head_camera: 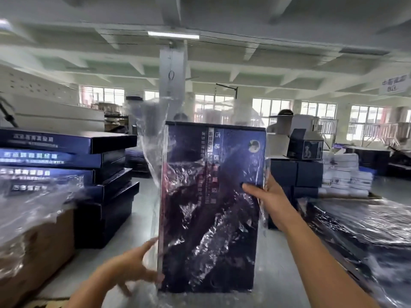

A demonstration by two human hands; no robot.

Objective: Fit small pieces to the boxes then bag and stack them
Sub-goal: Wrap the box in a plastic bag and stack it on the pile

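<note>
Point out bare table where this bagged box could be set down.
Bare tabletop runs between the stack of blue boxes on the left and the held bagged box; a second strip lies between that box and the wrapped pile on the right. Crowded: carton near left.

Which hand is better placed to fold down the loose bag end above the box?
Likely the right: the right hand grips the box higher up, on its right edge, nearer the loose bag end; the left hand holds the lower left corner.
</note>
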